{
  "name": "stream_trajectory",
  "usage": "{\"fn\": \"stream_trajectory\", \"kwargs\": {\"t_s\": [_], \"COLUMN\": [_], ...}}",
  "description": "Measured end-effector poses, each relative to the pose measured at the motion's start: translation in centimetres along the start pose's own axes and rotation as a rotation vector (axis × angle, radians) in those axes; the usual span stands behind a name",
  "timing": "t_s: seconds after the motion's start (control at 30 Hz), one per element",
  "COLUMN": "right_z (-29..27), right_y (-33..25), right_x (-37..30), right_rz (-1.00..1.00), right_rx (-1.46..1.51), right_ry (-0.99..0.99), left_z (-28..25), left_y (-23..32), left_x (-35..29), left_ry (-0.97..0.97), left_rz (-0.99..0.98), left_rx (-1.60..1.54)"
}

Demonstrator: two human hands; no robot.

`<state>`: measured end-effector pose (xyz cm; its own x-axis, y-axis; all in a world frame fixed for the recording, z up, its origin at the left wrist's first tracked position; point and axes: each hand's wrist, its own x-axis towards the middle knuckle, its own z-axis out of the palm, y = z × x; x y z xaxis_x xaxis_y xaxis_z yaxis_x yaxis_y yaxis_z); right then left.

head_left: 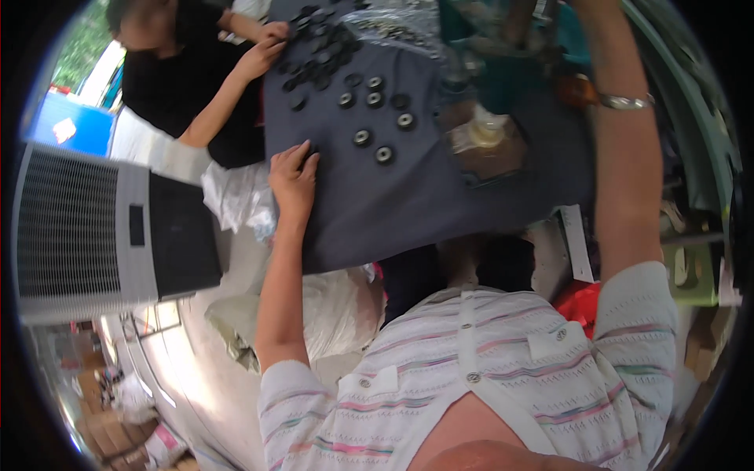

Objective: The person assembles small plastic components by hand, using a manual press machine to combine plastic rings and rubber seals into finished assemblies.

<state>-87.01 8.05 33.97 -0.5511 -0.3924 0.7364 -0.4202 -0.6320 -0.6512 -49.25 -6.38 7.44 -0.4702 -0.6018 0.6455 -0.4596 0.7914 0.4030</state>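
Observation:
At the left edge of the dark grey cloth-covered table (pixel 369 212), my left hand (pixel 291 179) rests with finger and thumb curled round a small black disc, which barely shows against the cloth. To its right lie several black round parts with light metal centres (pixel 383 155), spaced apart. Plain black discs (pixel 322 47) make a loose pile farther back. My right arm, with a bracelet (pixel 625 102) near the wrist, reaches to the far right. There my right hand (pixel 591 5) is mostly cut off by the upper edge, beside a teal machine (pixel 503 86); its fingers are hidden.
A co-worker's hands (pixel 269 43) are at the pile, far left. A clear plastic bag of small parts (pixel 397 30) lies at the back. A brown tray (pixel 487 145) holds a pale round piece at the machine's base. A large grey air cooler (pixel 78 235) stands left.

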Motion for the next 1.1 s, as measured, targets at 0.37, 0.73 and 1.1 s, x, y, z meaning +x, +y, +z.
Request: {"fn": "stream_trajectory", "kwargs": {"t_s": [0.37, 0.73, 1.1], "right_z": [-0.2, -0.6, -10.1], "right_y": [0.5, -4.6, -8.1], "right_x": [0.1, -6.0, -18.8], "right_rz": [-0.022, -0.177, -0.300], "right_rx": [0.030, 0.213, 0.032], "right_ry": [-0.010, 0.061, -0.231], "left_z": [9.0, 9.8, 9.8], "left_y": [18.4, 18.6, 19.5], "left_x": [2.3, 2.7, 3.3], "left_ry": [-0.335, -0.294, -0.358], "left_rz": [-0.006, 0.040, -0.009], "left_rx": [-0.663, -0.588, -0.684]}}
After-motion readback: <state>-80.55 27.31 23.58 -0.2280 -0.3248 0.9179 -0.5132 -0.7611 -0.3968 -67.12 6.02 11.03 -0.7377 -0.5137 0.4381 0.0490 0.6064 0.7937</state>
